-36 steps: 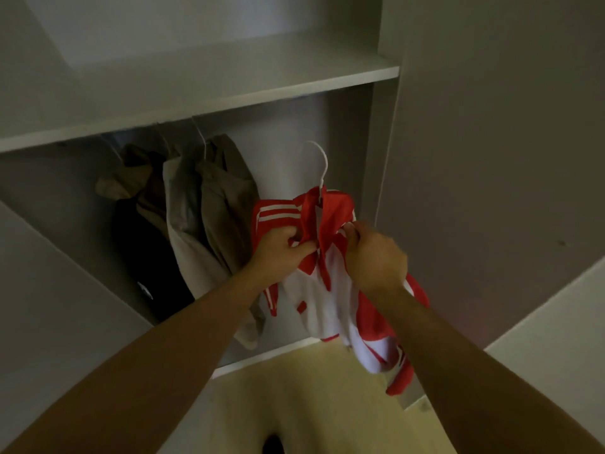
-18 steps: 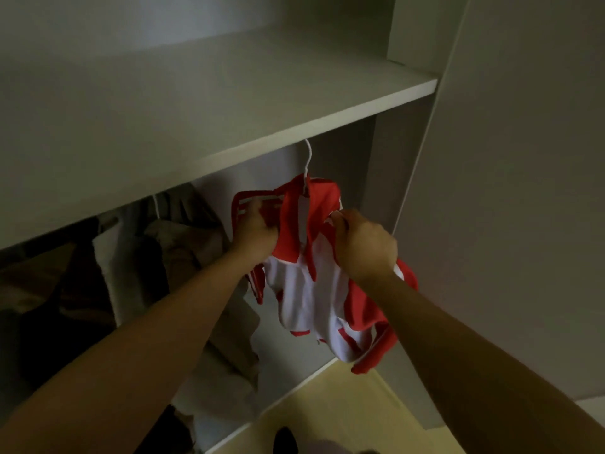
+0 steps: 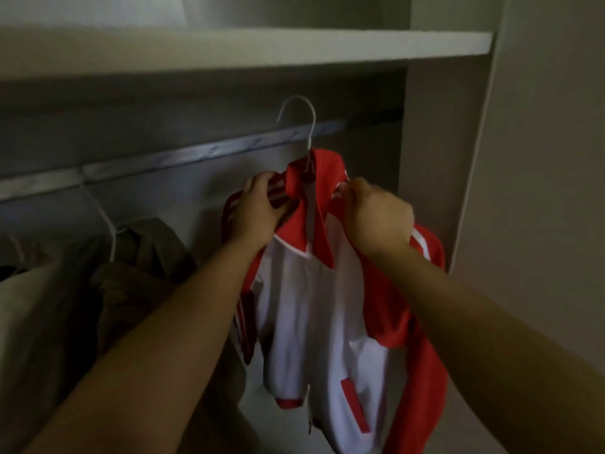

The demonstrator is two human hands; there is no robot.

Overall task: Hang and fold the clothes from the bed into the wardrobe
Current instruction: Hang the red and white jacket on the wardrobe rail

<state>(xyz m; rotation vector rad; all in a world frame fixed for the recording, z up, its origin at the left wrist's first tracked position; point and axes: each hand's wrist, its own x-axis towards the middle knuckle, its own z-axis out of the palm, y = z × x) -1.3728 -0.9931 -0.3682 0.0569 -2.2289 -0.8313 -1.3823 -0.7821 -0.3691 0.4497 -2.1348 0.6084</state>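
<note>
both forearms extended far and upward. left hand point(image 3: 258, 208) grips the jacket point(image 3: 294, 306) at its left shoulder; right hand point(image 3: 376, 217) pinches the right shoulder.

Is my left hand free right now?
No, the left hand grips the red and white jacket by one shoulder, the right hand by the other.

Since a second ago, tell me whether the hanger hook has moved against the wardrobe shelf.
Yes: up. The hanger hook of the jacket has risen toward the shelf; its curve now stands above the rail.
</note>
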